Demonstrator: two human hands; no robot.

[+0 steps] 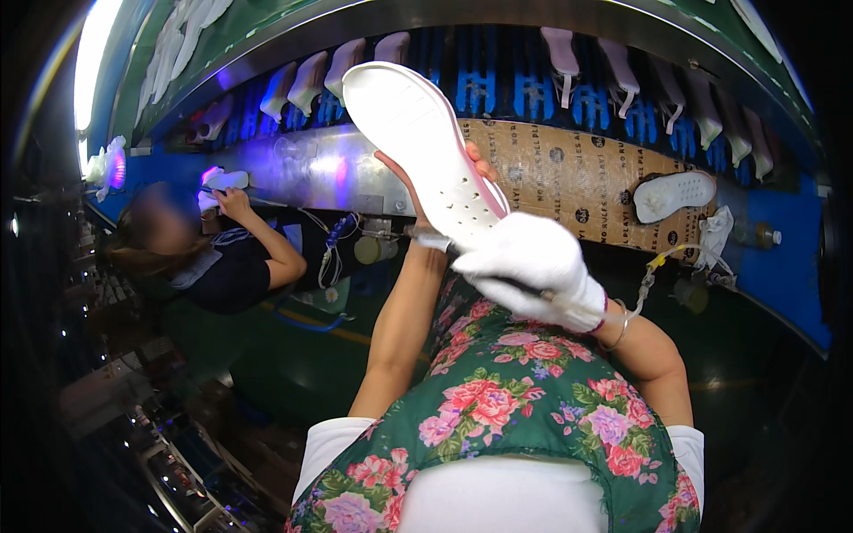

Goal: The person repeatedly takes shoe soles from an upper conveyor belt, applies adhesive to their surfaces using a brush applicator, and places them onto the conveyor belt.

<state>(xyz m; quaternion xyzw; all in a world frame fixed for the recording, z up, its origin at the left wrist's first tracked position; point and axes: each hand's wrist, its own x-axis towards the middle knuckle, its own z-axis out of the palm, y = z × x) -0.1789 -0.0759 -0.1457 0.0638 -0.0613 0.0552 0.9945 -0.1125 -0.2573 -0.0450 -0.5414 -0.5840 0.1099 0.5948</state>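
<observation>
A white shoe sole [413, 124] with a pinkish edge and small holes toward its near end is tilted up before me. My bare left hand [421, 217] grips it from beneath, palm along the left side and fingertips showing past the right edge. My right hand [526, 262], in a white glove, is closed around a slim tool [433, 238] with a metal end and dark handle. That end points left, by the sole's near end; whether it touches the sole I cannot tell. The tool's exact kind is unclear.
Brown printed cardboard [555, 191] covers part of the bench, with another white perforated sole [673, 195] on it. Behind is a rack of blue holders [477, 80] with several pink-white shoe parts. A co-worker [231, 258] works at left. A cord and bottle [766, 236] are at right.
</observation>
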